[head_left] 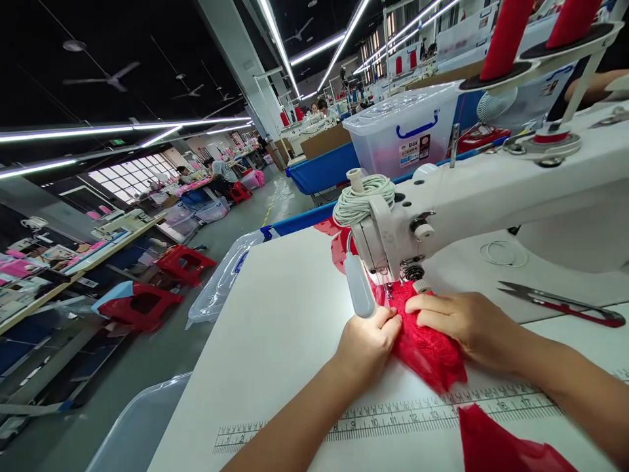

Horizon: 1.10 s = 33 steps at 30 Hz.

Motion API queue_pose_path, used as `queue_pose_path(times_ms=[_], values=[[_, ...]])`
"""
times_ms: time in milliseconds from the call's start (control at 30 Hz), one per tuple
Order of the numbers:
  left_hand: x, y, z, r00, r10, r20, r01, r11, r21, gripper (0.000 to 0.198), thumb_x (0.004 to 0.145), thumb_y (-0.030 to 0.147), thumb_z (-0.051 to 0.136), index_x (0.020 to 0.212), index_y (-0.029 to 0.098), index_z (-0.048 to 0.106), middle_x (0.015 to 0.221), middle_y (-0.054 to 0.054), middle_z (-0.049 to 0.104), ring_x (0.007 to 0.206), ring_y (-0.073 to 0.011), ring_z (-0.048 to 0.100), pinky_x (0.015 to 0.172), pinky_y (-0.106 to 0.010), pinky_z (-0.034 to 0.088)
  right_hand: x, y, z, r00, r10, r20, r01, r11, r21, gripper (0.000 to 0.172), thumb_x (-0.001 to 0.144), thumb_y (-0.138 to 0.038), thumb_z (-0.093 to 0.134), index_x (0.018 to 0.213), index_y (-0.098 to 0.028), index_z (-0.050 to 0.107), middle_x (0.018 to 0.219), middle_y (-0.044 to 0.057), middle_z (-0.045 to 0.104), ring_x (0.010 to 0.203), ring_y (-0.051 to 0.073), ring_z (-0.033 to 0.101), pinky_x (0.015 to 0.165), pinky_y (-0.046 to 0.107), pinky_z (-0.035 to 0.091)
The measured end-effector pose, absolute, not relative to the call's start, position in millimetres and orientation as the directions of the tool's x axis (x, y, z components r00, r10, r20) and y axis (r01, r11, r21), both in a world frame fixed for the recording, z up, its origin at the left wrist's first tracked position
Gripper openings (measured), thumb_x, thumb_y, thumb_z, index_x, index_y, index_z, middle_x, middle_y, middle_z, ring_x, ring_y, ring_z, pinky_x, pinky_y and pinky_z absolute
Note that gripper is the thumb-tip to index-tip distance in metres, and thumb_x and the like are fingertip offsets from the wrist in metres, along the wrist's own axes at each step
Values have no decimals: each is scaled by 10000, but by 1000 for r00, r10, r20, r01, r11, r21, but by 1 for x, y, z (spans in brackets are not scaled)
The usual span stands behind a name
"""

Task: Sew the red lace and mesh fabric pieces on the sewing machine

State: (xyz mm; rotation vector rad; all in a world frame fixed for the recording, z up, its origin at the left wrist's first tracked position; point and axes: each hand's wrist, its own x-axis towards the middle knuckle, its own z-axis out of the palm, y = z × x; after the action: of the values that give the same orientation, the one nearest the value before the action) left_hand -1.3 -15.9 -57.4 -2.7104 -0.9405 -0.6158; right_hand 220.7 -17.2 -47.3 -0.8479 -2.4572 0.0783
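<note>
Red lace fabric lies under the needle of a white sewing machine, partly sheer and bunched toward me. My left hand pinches its left edge just in front of the presser foot. On the right, my right hand has its fingers bent over the lace, gripping it close to the needle. More red fabric shows behind the machine head. A grey lamp hangs beside the needle and hides part of the cloth.
Thread snips lie on the right of the table. A printed ruler runs along the front, with another red piece below it. Red thread cones stand above. A lidded plastic box is behind, and red stools stand left.
</note>
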Motion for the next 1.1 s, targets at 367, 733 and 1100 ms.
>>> queue_pose_path(times_ms=[367,733,1100], values=[[2,-39,-25,717,637,283,651,-757,56,696,961,623,256,1144,68,635,1142,-213,621,876,-281,640,698,-409,587,218,-13,-60,-631,645,431,646,744,-169,216,770,-10,435,692,-211,435,692,-10,538,547,138,425,501,309,188],[0,-39,-42,703,618,353,666,-745,-23,837,920,719,193,1190,71,650,1098,-204,659,889,-303,631,744,-427,577,215,-15,-68,-506,765,398,719,629,-295,204,845,-101,421,673,-212,413,659,-17,531,515,125,425,475,282,197],[-2,-35,-44,693,625,360,687,-723,-66,808,921,719,228,1205,83,638,1167,-205,647,884,-293,661,720,-406,588,213,-15,-64,-469,782,410,749,598,-286,192,855,-133,438,687,-222,415,661,-24,550,515,130,450,480,263,216]])
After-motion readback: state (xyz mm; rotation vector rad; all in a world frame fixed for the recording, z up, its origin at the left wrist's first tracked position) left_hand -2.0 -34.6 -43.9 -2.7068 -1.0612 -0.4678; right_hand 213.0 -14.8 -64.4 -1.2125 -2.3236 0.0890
